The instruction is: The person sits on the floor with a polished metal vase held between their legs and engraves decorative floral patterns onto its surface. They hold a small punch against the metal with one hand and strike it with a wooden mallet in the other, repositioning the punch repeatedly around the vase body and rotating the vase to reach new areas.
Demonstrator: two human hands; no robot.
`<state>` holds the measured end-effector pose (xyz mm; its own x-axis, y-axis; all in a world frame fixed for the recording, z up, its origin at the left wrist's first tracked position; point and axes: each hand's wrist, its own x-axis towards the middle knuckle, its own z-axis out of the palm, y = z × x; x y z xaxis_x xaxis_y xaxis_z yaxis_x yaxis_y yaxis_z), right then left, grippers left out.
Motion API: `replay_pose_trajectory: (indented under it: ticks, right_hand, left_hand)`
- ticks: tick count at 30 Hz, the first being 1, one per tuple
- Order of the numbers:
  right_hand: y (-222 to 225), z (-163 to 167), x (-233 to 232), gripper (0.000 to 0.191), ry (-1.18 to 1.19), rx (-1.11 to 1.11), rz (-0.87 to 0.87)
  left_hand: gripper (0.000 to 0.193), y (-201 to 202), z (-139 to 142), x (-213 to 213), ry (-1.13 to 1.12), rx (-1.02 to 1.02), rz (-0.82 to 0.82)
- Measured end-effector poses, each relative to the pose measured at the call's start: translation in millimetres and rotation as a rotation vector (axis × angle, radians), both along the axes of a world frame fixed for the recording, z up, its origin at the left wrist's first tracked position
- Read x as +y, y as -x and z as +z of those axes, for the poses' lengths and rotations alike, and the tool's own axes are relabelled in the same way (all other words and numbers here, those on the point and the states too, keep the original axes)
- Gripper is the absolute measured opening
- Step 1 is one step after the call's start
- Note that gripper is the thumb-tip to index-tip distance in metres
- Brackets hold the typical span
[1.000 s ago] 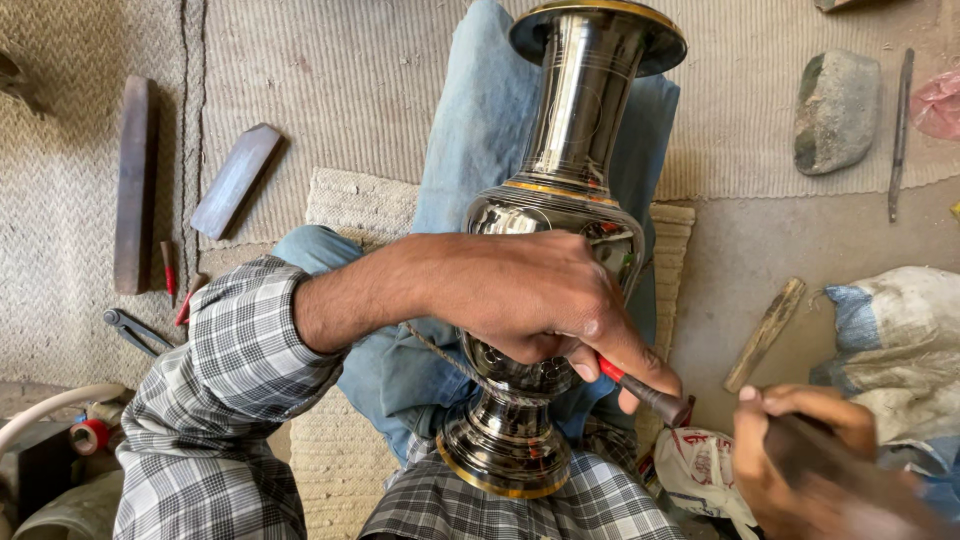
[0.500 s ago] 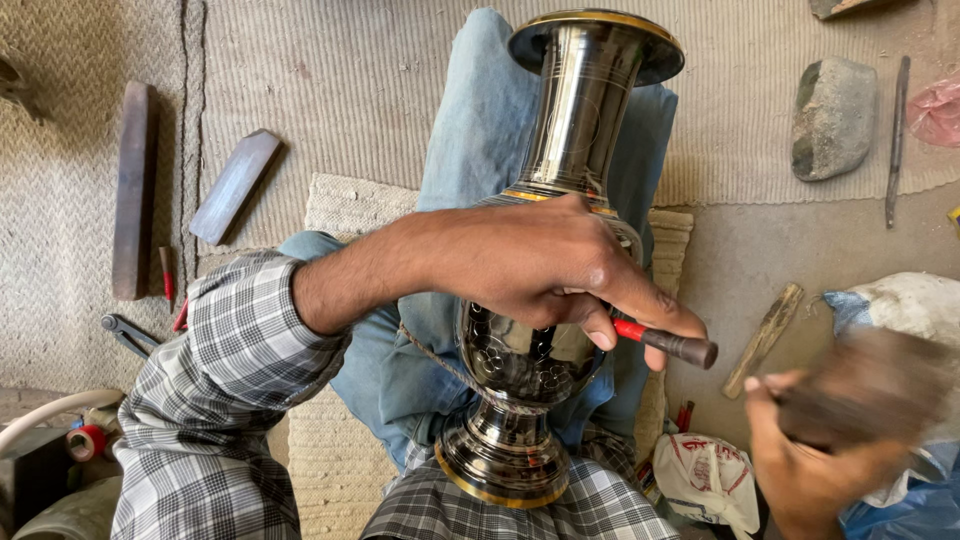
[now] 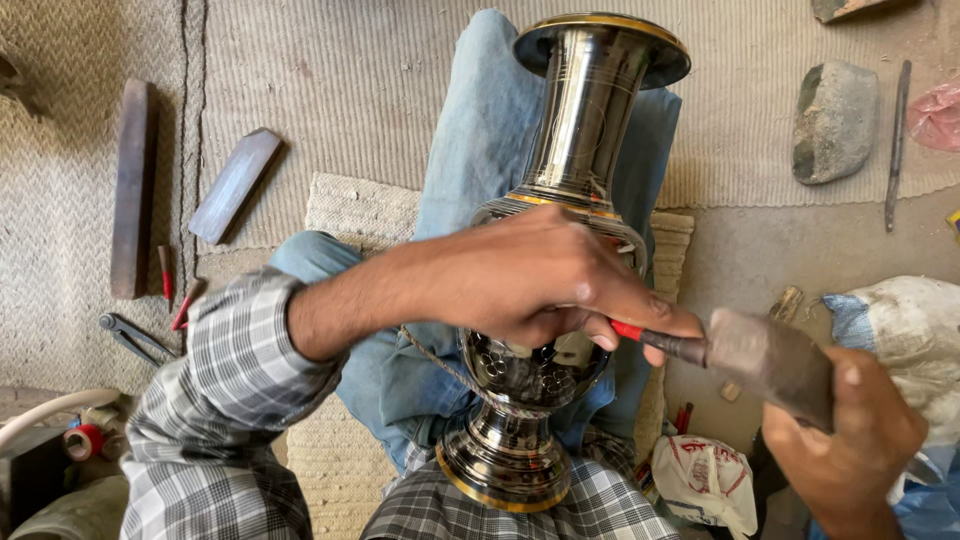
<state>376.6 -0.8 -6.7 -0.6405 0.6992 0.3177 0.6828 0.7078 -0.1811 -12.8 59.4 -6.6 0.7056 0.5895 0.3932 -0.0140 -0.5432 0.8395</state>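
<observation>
A tall shiny dark metal vase (image 3: 585, 130) with gold rims lies along my lap, its flared mouth far from me and its foot near my waist. My left hand (image 3: 540, 280) rests across the vase's belly and grips a thin red-banded chisel (image 3: 655, 340) that points to the right. My right hand (image 3: 850, 440) holds a dark block-shaped hammer (image 3: 770, 355) whose face touches the chisel's end. The engraved belly shows beneath my left palm.
Woven mats cover the floor. Two flat dark bars (image 3: 135, 185) (image 3: 235, 185), small red-tipped tools (image 3: 165, 275) and pliers (image 3: 135, 335) lie at left. A grey stone (image 3: 835, 120) and a thin rod (image 3: 897, 140) lie at upper right. A printed plastic bag (image 3: 710, 475) and white cloth (image 3: 900, 320) sit at right.
My right hand has swung the hammer up from the lower right onto the chisel's end. My left hand stays on the vase, with the chisel shifted slightly.
</observation>
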Motion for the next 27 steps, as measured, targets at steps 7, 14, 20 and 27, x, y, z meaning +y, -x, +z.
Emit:
replay_pose_trajectory:
  ticks: [7,14,20,27]
  right_hand:
    - [16.4,42.0,58.6,0.069,0.224,-0.043,0.106]
    - [17.7,46.7,121.5,0.049,0.607,-0.288,-0.085]
    - [56.5,82.6,176.3,0.086,0.488,-0.739,0.161]
    - [136.8,123.8,173.9,0.094,0.520,-0.353,0.452]
  left_hand:
    - [0.067,-3.1,-0.7,-38.5,0.032,0.006,0.440]
    - [0.046,-22.2,-1.9,-70.9,0.154,-0.151,0.802]
    - [0.039,-38.8,1.9,-86.2,0.322,-0.318,1.035]
    - [0.033,-50.3,-0.2,-93.0,0.386,-0.505,1.114]
